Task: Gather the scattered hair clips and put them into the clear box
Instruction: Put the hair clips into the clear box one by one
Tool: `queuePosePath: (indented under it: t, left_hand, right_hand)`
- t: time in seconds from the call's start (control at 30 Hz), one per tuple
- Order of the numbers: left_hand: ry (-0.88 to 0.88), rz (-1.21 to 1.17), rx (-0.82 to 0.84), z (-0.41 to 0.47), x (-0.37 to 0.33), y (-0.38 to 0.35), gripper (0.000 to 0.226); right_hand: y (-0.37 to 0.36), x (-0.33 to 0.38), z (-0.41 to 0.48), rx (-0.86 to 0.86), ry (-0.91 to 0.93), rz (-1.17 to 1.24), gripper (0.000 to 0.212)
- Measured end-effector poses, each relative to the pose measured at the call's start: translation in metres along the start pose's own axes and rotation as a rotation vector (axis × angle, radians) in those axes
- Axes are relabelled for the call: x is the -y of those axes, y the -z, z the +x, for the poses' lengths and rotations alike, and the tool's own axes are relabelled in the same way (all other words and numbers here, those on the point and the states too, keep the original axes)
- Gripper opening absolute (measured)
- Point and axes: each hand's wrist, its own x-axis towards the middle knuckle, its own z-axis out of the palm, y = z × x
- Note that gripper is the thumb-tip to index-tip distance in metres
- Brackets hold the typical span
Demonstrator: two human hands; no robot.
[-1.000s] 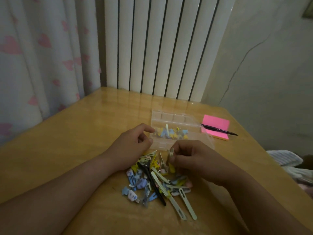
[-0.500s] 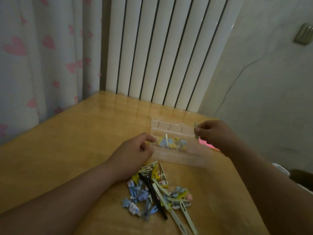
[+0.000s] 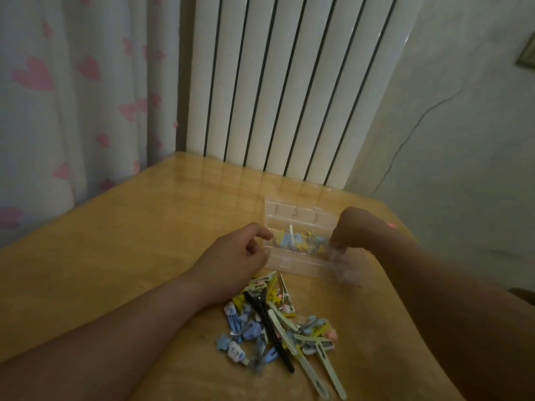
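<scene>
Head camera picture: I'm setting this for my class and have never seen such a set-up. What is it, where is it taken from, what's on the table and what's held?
No machine here: a person wears one wide-angle camera on the head, looking down at their own bare hands. On the wooden table stands an open clear box with some hair clips inside. Nearer lies a pile of hair clips, a long black clip among them. The left hand sits at the box's left end, fingers curled; whether it grips is unclear. The right hand has its curled fingers in the box's right end; any clip in them is too blurred to tell.
</scene>
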Motion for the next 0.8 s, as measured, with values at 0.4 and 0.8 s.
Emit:
queuePosePath:
  t: [0.4, 0.8]
  left_hand:
    - [0.004, 0.007, 0.006, 0.000, -0.001, 0.001, 0.021]
    - [0.008, 0.030, 0.000, -0.003, -0.004, 0.001, 0.020]
  right_hand:
    - [-0.012, -0.015, -0.085, -0.461, 0.227, 0.565, 0.015]
    - [-0.057, 0.019, -0.148, -0.030, 0.408, 0.421, 0.022]
